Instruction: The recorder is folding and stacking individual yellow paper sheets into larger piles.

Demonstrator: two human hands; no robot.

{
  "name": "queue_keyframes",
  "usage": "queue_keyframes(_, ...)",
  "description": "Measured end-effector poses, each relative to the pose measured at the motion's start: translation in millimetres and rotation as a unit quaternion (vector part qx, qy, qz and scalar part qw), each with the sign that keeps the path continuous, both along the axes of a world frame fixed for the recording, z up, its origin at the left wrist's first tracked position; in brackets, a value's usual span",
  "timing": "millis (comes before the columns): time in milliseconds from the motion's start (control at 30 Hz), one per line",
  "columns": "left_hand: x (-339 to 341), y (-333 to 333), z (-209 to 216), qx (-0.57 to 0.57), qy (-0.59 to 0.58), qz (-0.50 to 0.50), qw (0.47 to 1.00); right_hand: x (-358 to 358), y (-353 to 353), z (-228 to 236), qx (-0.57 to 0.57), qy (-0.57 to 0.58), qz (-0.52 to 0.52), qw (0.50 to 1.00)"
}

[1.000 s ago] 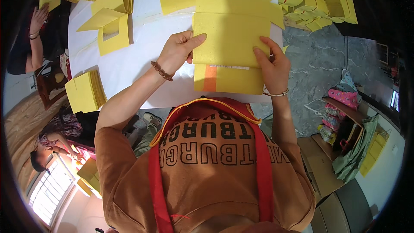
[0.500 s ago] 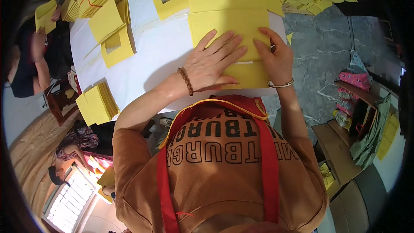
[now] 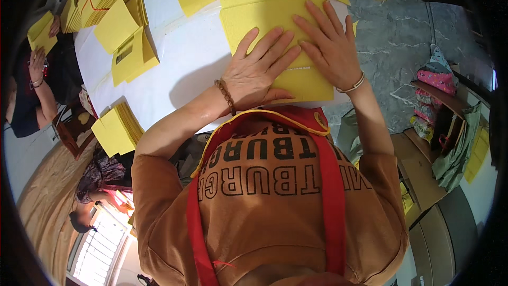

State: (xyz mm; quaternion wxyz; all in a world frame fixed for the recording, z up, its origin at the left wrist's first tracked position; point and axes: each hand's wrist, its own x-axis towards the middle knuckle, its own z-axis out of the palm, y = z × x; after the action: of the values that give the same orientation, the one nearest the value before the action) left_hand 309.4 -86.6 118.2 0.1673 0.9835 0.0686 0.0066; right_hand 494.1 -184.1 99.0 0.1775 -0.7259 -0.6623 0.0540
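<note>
Lying flat with fingers extended and gripping nothing, the left hand (image 3: 259,68) and right hand (image 3: 334,50) rest on a folded yellow card sheet (image 3: 264,13) at the near edge of the white table (image 3: 182,47). The sheet looks light, fairly stiff yet easily creased; its side edges seem the best hold.

Window (image 3: 101,249) glaring, tabletop (image 3: 174,37) partly shadowed, rim black
</note>
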Motion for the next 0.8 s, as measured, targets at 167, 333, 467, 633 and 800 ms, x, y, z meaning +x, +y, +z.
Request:
queue_keyframes(167, -3, 2, -3, -0.001, -0.034, 0.014, 0.999, 0, 3, 1, -0.006, 0.037, 0.017, 0.999)
queue_keyframes(333, -6, 3, -6, -0.068, -0.078, 0.009, 0.995, -1, 2, 6, -0.022, 0.031, 0.019, 0.999)
queue_keyframes(467, -11, 12, -12, -0.088, -0.236, 0.179, 0.951, 0, 1, 11, -0.036, 0.024, 0.006, 0.999)
queue_keyframes(633, -21, 22, -34, -0.368, -0.212, 0.484, 0.765, 3, 2, 7, -0.026, 0.032, 0.019, 0.999)
queue_keyframes(800, -12, 5, -19, -0.348, -0.184, 0.392, 0.832, 5, -1, -4, 0.036, 0.085, 0.042, 0.995)
